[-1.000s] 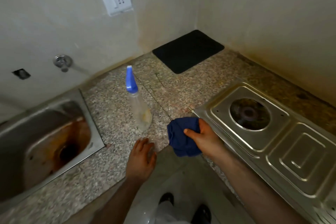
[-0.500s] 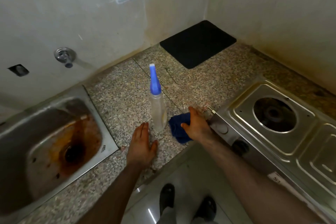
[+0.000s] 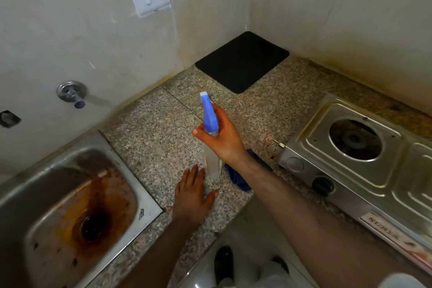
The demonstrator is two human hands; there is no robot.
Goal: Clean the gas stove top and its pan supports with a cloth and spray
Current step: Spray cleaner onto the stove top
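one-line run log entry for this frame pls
right hand: grips blue-topped clear spray bottle | left hand: flat on speckled granite counter | blue cloth: on counter

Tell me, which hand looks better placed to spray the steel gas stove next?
The right hand, probably: it already grips the clear spray bottle with the blue trigger head and lies nearer the steel gas stove. The left hand rests flat on the speckled granite counter.

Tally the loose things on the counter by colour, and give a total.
Blue: 2, the spray bottle with its blue head, held in the right hand, and the cloth lying behind that arm.
Black: 1, the mat.
Total: 3.
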